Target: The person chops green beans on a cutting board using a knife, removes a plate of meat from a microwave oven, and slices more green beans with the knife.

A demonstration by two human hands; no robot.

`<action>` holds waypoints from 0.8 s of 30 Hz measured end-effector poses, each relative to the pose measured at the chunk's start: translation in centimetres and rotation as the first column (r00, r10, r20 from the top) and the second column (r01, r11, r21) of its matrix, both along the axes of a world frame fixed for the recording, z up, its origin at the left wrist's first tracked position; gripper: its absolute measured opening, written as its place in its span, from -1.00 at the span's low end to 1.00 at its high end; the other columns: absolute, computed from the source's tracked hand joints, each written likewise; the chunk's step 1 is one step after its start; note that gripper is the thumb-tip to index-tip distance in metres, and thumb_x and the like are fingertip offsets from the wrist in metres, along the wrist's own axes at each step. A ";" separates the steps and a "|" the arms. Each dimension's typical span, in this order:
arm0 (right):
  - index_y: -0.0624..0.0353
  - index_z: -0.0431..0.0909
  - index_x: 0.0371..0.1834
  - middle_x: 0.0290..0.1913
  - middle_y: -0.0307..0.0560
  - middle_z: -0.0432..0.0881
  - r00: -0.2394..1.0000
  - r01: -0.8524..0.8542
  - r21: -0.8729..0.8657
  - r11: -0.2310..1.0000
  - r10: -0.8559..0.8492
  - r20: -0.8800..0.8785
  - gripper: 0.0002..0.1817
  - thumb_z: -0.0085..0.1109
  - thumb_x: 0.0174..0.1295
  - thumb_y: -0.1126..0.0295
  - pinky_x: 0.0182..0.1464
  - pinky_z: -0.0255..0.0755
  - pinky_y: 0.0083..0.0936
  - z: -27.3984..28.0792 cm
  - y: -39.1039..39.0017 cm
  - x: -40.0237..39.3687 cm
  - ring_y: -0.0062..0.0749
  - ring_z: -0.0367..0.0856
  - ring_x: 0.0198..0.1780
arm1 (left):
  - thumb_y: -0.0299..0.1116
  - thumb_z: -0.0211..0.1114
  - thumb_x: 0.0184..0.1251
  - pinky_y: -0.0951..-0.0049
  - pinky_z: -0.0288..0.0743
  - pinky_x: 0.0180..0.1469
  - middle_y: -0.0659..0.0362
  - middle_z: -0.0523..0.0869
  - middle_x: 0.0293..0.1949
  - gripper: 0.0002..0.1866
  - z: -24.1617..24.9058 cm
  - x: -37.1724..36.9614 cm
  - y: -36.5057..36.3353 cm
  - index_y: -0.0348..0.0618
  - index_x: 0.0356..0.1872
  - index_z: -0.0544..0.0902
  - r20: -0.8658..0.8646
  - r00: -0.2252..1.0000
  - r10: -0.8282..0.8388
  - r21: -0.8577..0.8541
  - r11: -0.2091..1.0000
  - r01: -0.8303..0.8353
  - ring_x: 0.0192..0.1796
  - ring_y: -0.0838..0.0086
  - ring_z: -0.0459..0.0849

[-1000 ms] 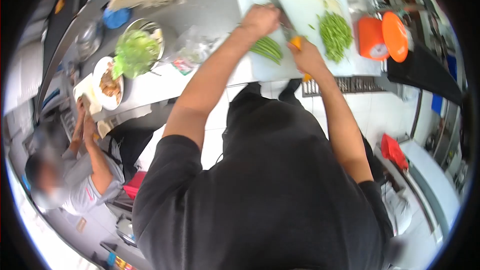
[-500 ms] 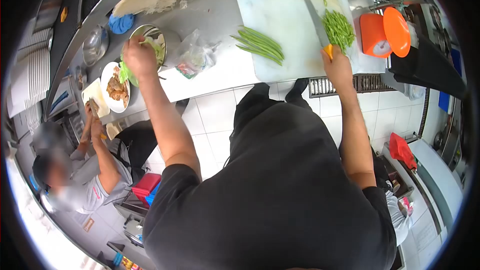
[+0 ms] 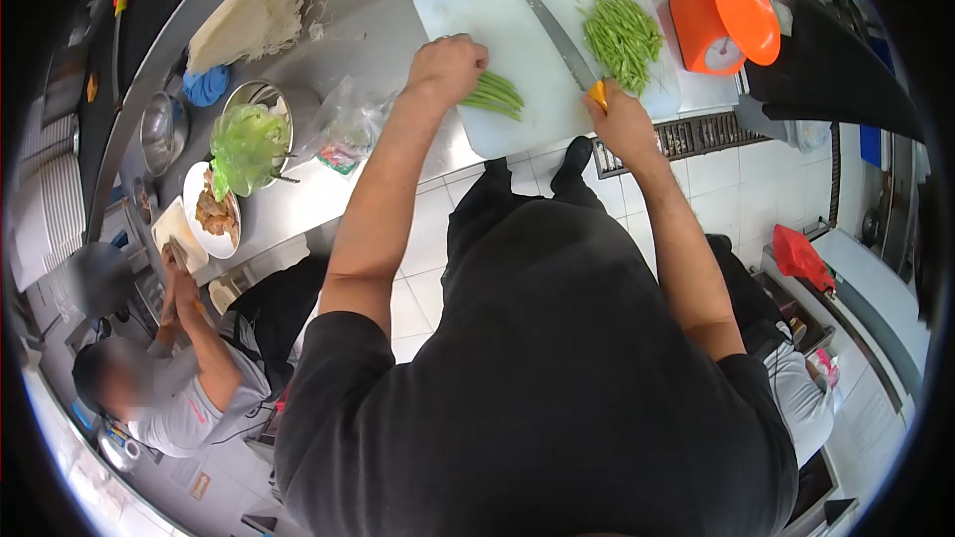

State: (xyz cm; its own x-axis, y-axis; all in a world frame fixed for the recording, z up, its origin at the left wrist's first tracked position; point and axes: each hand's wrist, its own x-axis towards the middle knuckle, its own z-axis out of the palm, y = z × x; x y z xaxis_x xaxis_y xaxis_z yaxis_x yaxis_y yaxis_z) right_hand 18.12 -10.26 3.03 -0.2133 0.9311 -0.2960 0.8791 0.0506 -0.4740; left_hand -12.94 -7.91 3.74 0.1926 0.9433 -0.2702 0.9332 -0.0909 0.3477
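Note:
My left hand [image 3: 447, 70] is curled over the left ends of a bunch of whole green beans [image 3: 495, 97] on the white cutting board [image 3: 542, 129]; its fingertips are partly hidden. In my right hand [image 3: 625, 125] is the yellow handle of a long kitchen knife [image 3: 555, 28], whose blade lies flat across the board, pointing away. To the right of the blade sits a pile of cut green beans [image 3: 623, 40]. Green lettuce [image 3: 247, 147] rests in and over the rim of a metal pot [image 3: 283, 107] on the left.
An orange scale [image 3: 708, 30] stands right of the board. A plastic bag [image 3: 348, 124], a plate of browned meat [image 3: 227, 239], a metal bowl [image 3: 164, 131] and a blue cloth [image 3: 206, 86] lie left. A co-worker [image 3: 214, 368] works with a knife at far left.
My left hand has let go of the lettuce at the pot and moved right to the whole green beans. The right hand still holds the knife. The view has shifted slightly.

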 end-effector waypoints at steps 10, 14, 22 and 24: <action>0.32 0.50 0.10 -0.26 0.35 0.77 0.999 -0.035 -0.010 0.999 0.035 0.021 -0.60 0.22 0.51 0.16 -0.09 0.62 0.14 0.8 -1.1 0.3 0.34 0.77 -0.15 | -0.39 0.31 0.42 0.10 0.66 0.09 0.13 0.77 -0.09 -0.87 -1.8 4.8 0.6 -0.02 -0.13 0.80 0.088 0.985 -0.146 0.123 0.983 0.134 0.04 0.11 0.75; 0.30 0.49 0.09 -0.26 0.33 0.78 0.998 -0.058 -0.012 0.998 0.058 0.013 -0.62 0.22 0.52 0.17 -0.09 0.62 0.14 1.9 -1.3 -0.4 0.33 0.77 -0.16 | -0.48 0.27 0.37 0.12 0.65 0.17 0.11 0.77 -0.05 -0.86 -2.4 6.7 0.3 -0.10 -0.16 0.77 0.179 0.974 -0.139 0.297 0.951 0.081 0.08 0.10 0.75; 0.30 0.46 0.07 -0.27 0.28 0.79 0.975 -0.116 -0.093 0.989 0.131 0.181 -0.63 0.19 0.54 0.16 -0.10 0.66 0.09 4.5 -1.4 -0.9 0.24 0.81 -0.17 | -0.45 0.36 0.37 0.13 0.66 0.20 0.16 0.79 -0.02 -0.87 -3.5 7.4 0.8 -0.09 -0.12 0.80 0.204 0.970 -0.134 0.394 0.918 0.044 0.10 0.11 0.73; 0.29 0.44 0.06 -0.28 0.28 0.79 0.965 -0.131 -0.121 0.984 0.154 0.211 -0.64 0.17 0.56 0.17 -0.12 0.67 0.07 5.5 -1.9 -0.7 0.24 0.82 -0.18 | -0.45 0.37 0.37 0.14 0.66 0.19 0.16 0.78 -0.03 -0.87 -3.6 7.3 0.9 -0.09 -0.12 0.80 0.211 0.970 -0.123 0.381 0.924 0.035 0.09 0.11 0.72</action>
